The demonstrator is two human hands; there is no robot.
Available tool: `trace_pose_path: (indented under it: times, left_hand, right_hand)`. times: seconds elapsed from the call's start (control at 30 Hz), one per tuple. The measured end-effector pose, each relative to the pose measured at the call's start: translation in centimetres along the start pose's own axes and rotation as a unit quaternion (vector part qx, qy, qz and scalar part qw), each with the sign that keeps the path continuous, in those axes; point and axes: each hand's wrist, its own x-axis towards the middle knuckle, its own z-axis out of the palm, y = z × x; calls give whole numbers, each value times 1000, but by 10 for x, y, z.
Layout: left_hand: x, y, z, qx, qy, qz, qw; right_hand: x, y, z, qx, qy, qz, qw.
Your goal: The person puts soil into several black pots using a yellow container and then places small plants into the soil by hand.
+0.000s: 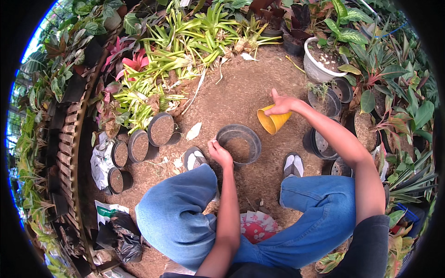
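My left hand (220,153) grips the left rim of a round black plastic pot (256,149), which stands on the ground between my feet with some soil in its bottom. To the right of the pot, my right hand (280,103) is at a yellow plastic cup (274,122). The cup is tilted with its mouth towards the lower left. The thumb and fingers are spread, with one digit over the cup's rim; whether they grip it firmly cannot be told.
Soil-filled black pots (161,130) stand at the left, near a pile of uprooted green plants (194,38). At the right are stacked black pots (323,144) and a white planter (323,67). A black plastic bag (127,239) lies lower left. Potted foliage lines both sides.
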Motion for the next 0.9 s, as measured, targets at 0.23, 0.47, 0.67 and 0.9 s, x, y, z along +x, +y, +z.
trace_pose_path:
  times: [0.23,0.47,0.67,0.9]
  left_hand:
    - [3,-5,-2,9,2,4,1000]
    - [10,-16,-16,13,16,11,1000]
    - [2,-4,0,4,-10,10,1000]
    - [0,1,2,-14,-16,-3,1000]
  right_hand:
    - [22,63,71,-129,-134,169,968]
    - [15,23,81,-126,-138,233,954]
    - [15,39,75,38,-144,201,968]
    - [-2,68,60,136,-121,210,961]
